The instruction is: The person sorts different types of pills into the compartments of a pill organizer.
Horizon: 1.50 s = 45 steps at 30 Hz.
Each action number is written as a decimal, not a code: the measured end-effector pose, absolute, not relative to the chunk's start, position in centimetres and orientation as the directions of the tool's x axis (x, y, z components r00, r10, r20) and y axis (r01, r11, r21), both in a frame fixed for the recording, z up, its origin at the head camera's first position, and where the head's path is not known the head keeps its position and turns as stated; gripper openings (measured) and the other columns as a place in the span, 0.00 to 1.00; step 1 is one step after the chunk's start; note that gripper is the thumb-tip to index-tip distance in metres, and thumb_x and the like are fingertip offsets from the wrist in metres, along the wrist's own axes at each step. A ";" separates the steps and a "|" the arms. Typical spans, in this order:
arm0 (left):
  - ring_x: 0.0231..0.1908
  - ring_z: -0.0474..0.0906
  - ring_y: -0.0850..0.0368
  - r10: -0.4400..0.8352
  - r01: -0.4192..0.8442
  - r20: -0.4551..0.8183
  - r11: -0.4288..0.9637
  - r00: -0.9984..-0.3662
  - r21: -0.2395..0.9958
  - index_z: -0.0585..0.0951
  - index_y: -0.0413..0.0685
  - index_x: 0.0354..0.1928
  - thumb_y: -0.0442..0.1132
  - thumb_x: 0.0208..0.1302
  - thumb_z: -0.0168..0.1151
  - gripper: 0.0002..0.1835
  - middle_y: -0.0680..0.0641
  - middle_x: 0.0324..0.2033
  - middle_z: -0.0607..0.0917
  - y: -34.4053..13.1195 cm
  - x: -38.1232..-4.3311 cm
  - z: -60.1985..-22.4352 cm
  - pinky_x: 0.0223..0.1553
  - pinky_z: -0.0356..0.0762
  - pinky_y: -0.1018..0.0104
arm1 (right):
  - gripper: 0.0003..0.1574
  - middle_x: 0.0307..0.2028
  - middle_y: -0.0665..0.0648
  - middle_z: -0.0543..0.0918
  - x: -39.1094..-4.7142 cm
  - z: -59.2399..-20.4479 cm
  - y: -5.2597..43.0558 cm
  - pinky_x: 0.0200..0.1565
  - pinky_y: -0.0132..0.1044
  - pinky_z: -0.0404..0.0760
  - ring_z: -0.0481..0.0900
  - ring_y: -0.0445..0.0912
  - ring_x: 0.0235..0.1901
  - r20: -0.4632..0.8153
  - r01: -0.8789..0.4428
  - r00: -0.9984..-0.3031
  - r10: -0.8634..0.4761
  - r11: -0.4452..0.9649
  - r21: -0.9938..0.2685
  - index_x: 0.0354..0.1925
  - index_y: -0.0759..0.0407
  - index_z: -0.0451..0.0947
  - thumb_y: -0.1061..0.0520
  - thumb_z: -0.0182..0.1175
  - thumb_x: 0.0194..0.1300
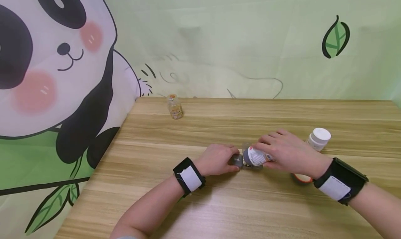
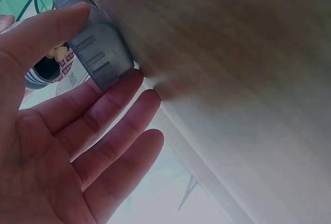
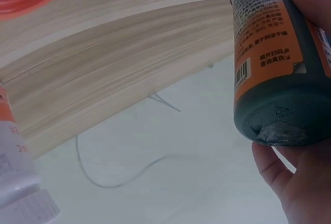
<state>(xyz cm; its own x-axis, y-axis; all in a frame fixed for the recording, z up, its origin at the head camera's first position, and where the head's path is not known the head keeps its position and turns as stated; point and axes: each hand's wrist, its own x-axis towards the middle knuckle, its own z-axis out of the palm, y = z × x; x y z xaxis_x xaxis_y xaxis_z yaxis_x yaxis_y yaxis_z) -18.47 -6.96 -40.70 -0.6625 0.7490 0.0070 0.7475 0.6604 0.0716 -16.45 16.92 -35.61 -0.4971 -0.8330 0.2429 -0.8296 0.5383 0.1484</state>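
My left hand [image 1: 217, 159] pinches a small grey see-through case [image 2: 103, 50] between thumb and fingertips, low over the wooden table. The other fingers stretch out beside it in the left wrist view. In my right hand [image 1: 285, 152] is a dark pill bottle [image 3: 264, 43] with an orange and white label, gripped around its side. The bottle lies tilted over, its mouth pointing left at the case. Pale tablets [image 2: 60, 54] show at the bottle's mouth. Clear plastic [image 1: 246, 146] shows behind the bottle's mouth in the head view.
A white bottle [image 1: 319, 138] with a white cap stands just beyond my right hand. Under the right wrist sits a round item with a red-orange rim [image 1: 303, 178], partly covered. Toward the back left stands a clear jar [image 1: 175, 108] with yellowish contents. A panda-printed cloth hangs behind the table.
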 end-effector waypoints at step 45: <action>0.26 0.68 0.69 0.740 0.740 0.012 0.670 -0.672 0.056 0.77 0.51 0.47 0.59 0.54 0.60 0.24 0.57 0.35 0.77 -7.0 -18.2 -40.5 0.25 0.64 0.75 | 0.37 0.45 0.47 0.74 -9.6 -40.1 19.5 0.45 0.38 0.72 0.74 0.40 0.43 0.268 -0.507 -0.819 -0.508 0.421 -0.752 0.54 0.50 0.64 0.53 0.69 0.47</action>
<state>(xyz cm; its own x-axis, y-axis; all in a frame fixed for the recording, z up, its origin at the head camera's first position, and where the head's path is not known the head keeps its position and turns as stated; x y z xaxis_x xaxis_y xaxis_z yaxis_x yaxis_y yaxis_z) -18.22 -6.99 -40.54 -0.6720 0.7405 0.0119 0.7398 0.6705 0.0558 -9.62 19.46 -40.14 -0.8188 -0.5078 0.2676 -0.5070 0.4211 -0.7521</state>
